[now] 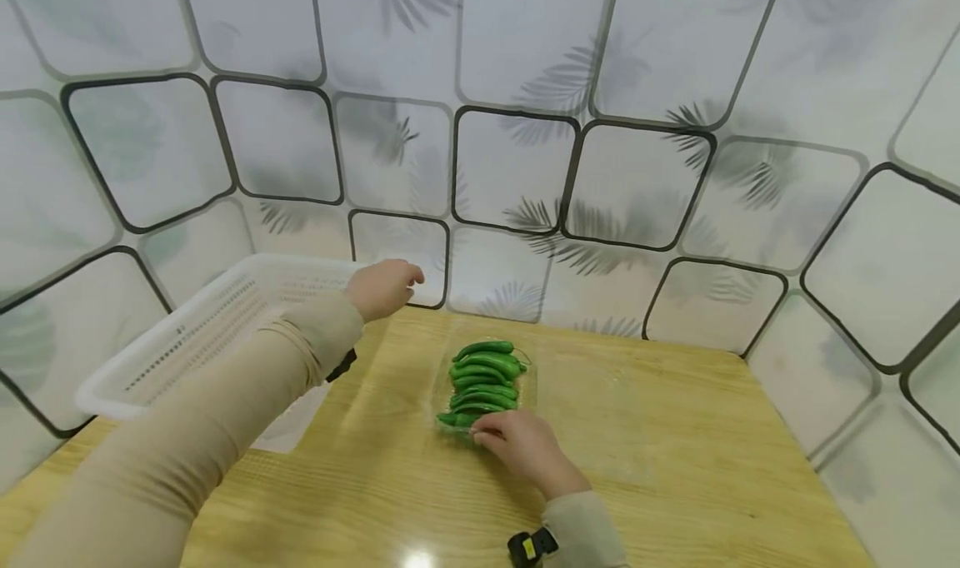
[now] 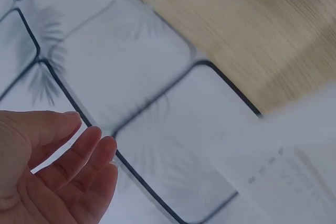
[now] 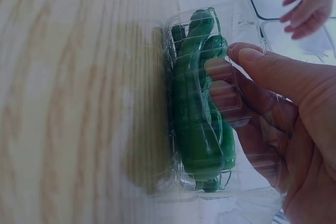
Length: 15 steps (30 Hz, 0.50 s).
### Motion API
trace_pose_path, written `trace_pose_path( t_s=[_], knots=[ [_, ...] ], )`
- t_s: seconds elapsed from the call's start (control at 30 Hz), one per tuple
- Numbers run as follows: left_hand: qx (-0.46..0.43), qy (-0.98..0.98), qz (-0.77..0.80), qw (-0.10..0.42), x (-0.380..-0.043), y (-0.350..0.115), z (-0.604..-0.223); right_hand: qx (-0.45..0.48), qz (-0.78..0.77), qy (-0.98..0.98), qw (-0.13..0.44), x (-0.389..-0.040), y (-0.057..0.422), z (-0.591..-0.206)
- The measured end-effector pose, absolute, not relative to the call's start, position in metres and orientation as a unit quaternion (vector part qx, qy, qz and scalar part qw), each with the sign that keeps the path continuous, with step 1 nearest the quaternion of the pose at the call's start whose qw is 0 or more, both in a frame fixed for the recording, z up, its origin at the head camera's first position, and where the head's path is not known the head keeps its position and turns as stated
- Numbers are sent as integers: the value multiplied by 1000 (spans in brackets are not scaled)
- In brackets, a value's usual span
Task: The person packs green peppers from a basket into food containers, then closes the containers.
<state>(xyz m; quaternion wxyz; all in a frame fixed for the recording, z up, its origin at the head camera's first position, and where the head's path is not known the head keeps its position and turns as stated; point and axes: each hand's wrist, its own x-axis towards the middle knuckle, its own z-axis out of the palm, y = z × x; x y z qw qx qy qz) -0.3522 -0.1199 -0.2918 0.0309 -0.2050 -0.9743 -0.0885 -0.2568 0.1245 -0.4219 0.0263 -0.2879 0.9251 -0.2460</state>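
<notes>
Several green chili peppers [image 1: 483, 385] lie side by side in a clear plastic container [image 1: 531, 397] on the table. At its near edge my right hand [image 1: 525, 451] pinches the clear plastic between thumb and fingers. The right wrist view shows the fingers through the plastic, close beside the peppers [image 3: 194, 108]. My left hand [image 1: 386, 289] hovers past the right end of a white basket [image 1: 101, 397], with its fingers loosely bent. Nothing is between those fingers [image 2: 100, 177] in the left wrist view.
The basket, with slotted walls, stands at the left of the wooden table [image 1: 375, 501]; my left forearm passes in front of it. A white sheet [image 1: 292, 426] lies below the basket. Patterned wall panels [image 1: 510, 168] enclose the back and sides.
</notes>
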Motion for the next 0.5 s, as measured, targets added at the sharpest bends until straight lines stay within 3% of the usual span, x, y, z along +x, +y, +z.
trace_pose_path(
  t_s=[0.5],
  knots=[
    [-133, -985, -97, 52, -360, -208, -295, -282, -239, 929, 8, -255, 132, -425]
  ],
)
